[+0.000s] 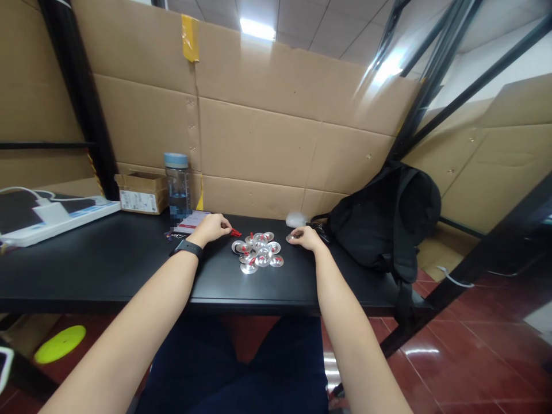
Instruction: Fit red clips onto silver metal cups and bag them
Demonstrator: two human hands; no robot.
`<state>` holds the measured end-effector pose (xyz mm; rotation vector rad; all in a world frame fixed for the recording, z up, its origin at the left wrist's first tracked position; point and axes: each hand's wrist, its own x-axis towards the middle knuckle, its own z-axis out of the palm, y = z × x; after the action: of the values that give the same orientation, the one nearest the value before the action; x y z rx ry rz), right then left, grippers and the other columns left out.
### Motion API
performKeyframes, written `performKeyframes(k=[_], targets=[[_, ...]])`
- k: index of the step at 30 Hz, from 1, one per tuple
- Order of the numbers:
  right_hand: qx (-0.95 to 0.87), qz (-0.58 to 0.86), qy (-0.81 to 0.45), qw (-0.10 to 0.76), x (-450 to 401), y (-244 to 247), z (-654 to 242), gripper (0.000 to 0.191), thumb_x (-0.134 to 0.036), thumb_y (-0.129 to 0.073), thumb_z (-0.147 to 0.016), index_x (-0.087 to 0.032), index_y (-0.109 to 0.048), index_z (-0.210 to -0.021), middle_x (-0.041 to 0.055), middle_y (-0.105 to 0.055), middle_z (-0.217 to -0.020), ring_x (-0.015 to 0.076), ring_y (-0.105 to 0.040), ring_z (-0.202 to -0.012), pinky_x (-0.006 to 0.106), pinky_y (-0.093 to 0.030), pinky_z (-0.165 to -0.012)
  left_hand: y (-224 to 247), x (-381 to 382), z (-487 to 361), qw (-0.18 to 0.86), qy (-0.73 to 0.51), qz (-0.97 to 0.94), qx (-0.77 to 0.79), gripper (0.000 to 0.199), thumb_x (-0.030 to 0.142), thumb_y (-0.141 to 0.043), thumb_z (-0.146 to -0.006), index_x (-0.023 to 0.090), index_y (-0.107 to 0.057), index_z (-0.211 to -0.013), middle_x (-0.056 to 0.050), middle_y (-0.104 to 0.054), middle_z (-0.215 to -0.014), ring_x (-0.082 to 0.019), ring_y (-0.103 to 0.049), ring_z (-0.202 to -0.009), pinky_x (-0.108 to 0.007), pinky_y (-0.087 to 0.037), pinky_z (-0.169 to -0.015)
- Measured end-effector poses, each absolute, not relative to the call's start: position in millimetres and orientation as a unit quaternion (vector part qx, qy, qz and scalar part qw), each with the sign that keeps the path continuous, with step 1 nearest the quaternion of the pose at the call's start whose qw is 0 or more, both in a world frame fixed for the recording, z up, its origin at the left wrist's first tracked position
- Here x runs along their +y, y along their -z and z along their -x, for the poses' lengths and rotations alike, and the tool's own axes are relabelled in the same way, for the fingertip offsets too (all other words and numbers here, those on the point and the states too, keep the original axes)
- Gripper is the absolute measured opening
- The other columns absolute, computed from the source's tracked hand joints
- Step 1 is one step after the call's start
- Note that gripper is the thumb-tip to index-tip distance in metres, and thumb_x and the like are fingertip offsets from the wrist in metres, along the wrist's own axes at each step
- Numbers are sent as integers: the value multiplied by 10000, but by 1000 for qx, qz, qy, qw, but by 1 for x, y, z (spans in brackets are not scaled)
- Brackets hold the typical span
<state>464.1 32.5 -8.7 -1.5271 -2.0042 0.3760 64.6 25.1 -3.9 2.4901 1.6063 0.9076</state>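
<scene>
On the black table, between my hands, lies a loose pile of clear round discs point(261, 256) that look like suction cups, with small red pieces among them. My left hand point(213, 226), with a dark band at the wrist, rests left of the pile. Its fingers are pinched together at a few small red pieces point(236, 233); how firmly they grip is too small to see. To the right of the pile, my right hand point(305, 237) has its thumb and fingers closed on the edge of a single clear disc point(294, 237), held low over or against the tabletop.
A blue-lidded water bottle point(177, 184), an open cardboard box point(142, 193) and a white power strip point(81, 218) stand at the left. A black backpack point(379, 213) fills the right end. Behind rises a cardboard wall point(259, 138). Near the right hand lies a whitish translucent item point(296, 219).
</scene>
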Motion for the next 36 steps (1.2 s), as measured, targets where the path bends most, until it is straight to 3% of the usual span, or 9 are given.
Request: performKeyframes(k=[7, 17, 23, 28, 36], targets=[[-758, 572, -145, 279, 28, 5, -462, 322, -309, -884, -653, -211, -812, -951, 32, -798, -925, 214, -733, -904, 273, -519, -840, 7, 29, -62, 29, -273, -809, 520, 234, 318, -626, -789, 222, -832, -848, -55, -805, -907, -218, -726, -828, -268, -497, -746], [-760, 567, -166, 271, 28, 6, -458, 342, -258, -876, -667, -188, -809, -995, 59, -795, -1006, 209, -728, -910, 284, -532, -873, 16, 36, -62, 64, -250, -801, 541, 332, 181, -602, -693, 224, -827, -933, -45, -768, -827, -211, -696, -771, -265, -522, -761], [-754, 577, -151, 274, 28, 6, -455, 400, -286, -862, -709, -168, -784, -1083, 98, -770, -1079, 214, -721, -942, 296, -530, -892, 5, 25, -71, 57, -292, -819, 490, 390, 212, -610, -712, 214, -809, -1048, -78, -729, -1033, -227, -677, -925, -306, -531, -879], [-748, 587, -136, 278, 27, 5, -456, 410, -336, -854, -729, -171, -773, -1095, 106, -752, -1108, 224, -711, -975, 314, -521, -919, -11, 5, -91, 171, -204, -906, 328, 356, 204, -674, -694, 279, -824, -1008, -40, -673, -1116, -204, -643, -1053, -275, -494, -969], [-748, 586, -122, 287, 25, 2, -451, 392, -305, -838, -726, -176, -771, -1090, 102, -747, -1106, 221, -697, -993, 319, -518, -932, -12, -3, -100, 158, -174, -907, 350, 213, 351, -727, -769, 268, -836, -931, -42, -703, -998, -190, -662, -951, -237, -479, -882]])
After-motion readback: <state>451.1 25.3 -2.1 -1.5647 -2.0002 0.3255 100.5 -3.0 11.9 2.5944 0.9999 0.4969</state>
